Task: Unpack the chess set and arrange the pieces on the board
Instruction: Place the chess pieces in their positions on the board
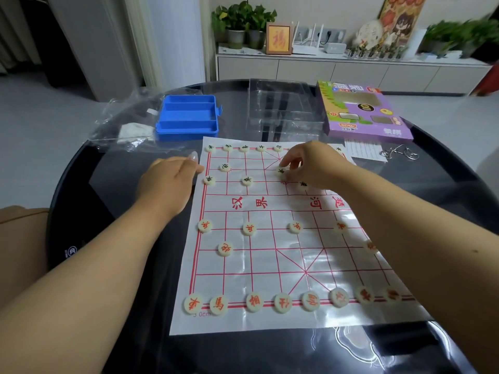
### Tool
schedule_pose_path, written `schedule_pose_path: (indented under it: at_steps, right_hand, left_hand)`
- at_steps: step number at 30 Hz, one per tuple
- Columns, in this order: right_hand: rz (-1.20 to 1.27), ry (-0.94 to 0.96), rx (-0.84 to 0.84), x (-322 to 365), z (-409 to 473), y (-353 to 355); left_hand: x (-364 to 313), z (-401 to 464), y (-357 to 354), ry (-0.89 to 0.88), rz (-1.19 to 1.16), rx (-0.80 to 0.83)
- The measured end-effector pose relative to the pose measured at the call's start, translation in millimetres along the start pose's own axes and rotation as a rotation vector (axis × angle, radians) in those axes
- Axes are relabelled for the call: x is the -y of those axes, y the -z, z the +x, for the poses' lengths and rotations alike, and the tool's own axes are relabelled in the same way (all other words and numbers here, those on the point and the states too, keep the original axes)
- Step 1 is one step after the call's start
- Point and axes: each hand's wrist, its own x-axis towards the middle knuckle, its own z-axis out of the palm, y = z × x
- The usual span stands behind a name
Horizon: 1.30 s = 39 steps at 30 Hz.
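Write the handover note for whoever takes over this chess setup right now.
Right hand pinches a black-lettered piece over the far half of the board.
Left hand rests at the board's far left edge, holding nothing.
Blue case sits open beyond the board.
Done: red pieces fill the near rows; most black ones are placed.
Left: set down this piece and finish the far right side, hidden by the right arm.

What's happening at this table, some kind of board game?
A person is setting up Chinese chess on a paper board. The right hand pinches a black-lettered piece on the far half, while the left hand rests at the board's left edge. Most pieces already stand on the lines. The emptied blue case and purple box sit behind.
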Motion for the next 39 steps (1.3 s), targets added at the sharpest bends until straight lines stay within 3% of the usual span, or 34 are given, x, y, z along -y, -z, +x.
schedule_pose_path:
  at_steps: [25,32,39]
  right_hand:
    - [0.043,0.046,0.079,1.1,-9.3,5.1]
    - [0.103,0.037,-0.08,-7.0,-16.2,27.1]
    - [0.049,0.01,-0.012,-14.5,-22.4,26.3]
  left_hand:
    - [-1.8,0.0,1.2,-0.003,0.007,-0.012]
    - [-0.7,0.4,0.6,0.005,0.0,-0.008]
    - [-0.3,1.0,0.8,0.003,0.006,-0.007]
